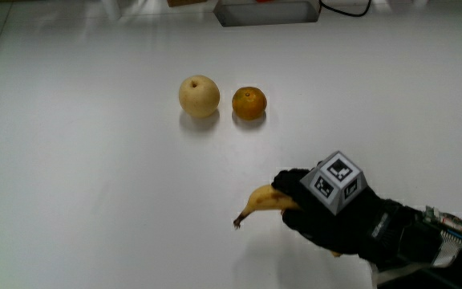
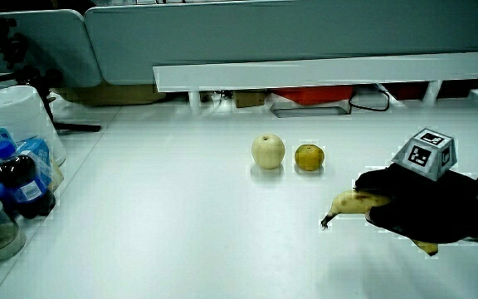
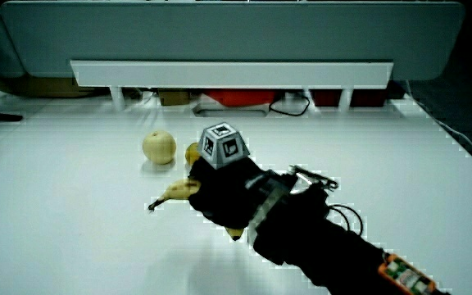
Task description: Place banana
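White counter point(image 1: 95, 185) spreads under your hand point(image 1: 339, 217), which wraps the banana point(image 1: 265, 201) low over it, at five o'clock from the pear point(image 1: 199, 95) and orange point(image 1: 249, 103); release unevenly and its curve may rock.

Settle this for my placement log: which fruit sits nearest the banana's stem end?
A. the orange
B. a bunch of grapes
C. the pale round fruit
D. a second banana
A. The banana, gripped in the hand, has its stem tip closer to the orange than to the pale round fruit beside the orange.
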`<state>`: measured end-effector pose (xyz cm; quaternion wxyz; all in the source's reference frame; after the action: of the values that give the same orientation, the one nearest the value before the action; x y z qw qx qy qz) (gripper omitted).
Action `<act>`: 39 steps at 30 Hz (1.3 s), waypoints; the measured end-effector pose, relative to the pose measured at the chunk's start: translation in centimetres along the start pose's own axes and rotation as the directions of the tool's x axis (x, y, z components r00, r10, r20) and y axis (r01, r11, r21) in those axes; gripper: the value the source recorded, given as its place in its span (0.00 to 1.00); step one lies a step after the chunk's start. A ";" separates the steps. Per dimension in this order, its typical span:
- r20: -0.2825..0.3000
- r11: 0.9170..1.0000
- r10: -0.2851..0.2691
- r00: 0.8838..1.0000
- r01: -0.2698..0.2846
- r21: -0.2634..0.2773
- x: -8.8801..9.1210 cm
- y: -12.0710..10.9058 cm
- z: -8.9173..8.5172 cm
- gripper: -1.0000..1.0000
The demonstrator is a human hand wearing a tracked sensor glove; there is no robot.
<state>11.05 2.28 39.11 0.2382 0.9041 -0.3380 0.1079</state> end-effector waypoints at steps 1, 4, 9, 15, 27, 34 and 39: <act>-0.014 1.000 0.008 1.000 -0.008 -0.003 -0.3 -0.2 -0.2 0.50; 0.002 0.999 0.035 0.999 -0.035 -0.015 -1.3 -0.6 -0.9 0.50; 0.054 0.996 0.058 0.997 -0.054 -0.066 -2.8 -1.1 -1.9 0.50; 0.044 0.994 0.061 0.997 -0.057 -0.092 -3.7 -1.3 -3.1 0.50; 0.046 0.990 0.057 0.997 -0.050 -0.135 -4.2 -0.3 -5.6 0.50; 0.071 0.980 0.070 0.995 -0.055 -0.191 -4.5 0.2 -6.9 0.50; 0.102 0.967 0.081 0.991 -0.053 -0.247 -4.7 0.5 -7.9 0.50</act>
<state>6.95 8.57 44.47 0.3245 0.8606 -0.3920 0.0229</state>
